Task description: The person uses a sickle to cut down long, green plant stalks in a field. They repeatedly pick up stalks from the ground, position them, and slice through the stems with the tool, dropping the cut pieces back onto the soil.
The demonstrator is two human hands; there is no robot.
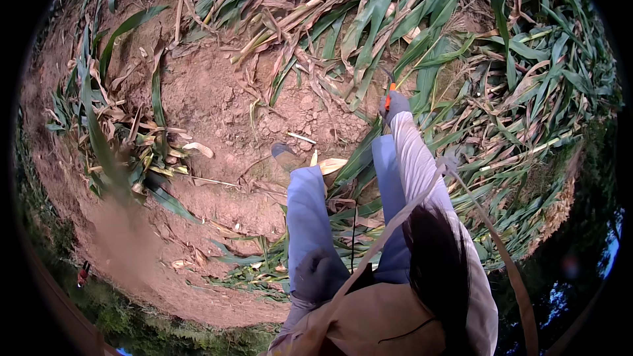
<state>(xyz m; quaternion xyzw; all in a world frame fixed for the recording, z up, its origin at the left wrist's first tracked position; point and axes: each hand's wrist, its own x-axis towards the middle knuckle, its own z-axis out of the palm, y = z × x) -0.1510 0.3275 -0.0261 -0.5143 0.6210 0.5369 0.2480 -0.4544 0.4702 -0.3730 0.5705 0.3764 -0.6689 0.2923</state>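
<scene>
My right hand (395, 105), in a grey glove, grips a sickle by its orange handle (391, 95). The dark curved blade (387, 75) points away from me, close to green maize leaves (426, 79). Against my left thigh sits my left hand (310, 274), also gloved, its fingers curled and nothing visible in them. Cut maize stalks (316, 7) with green and dry leaves lie on the soil ahead. Between my legs is a pale maize husk (332, 165).
A heap of husks and leaves (158, 153) lies on the left. Felled maize (524, 89) covers the ground to the right. My boot (287, 155) stands on bare reddish soil (222, 94). Far off at lower left is a person (83, 274). Pale straps (390, 227) hang before me.
</scene>
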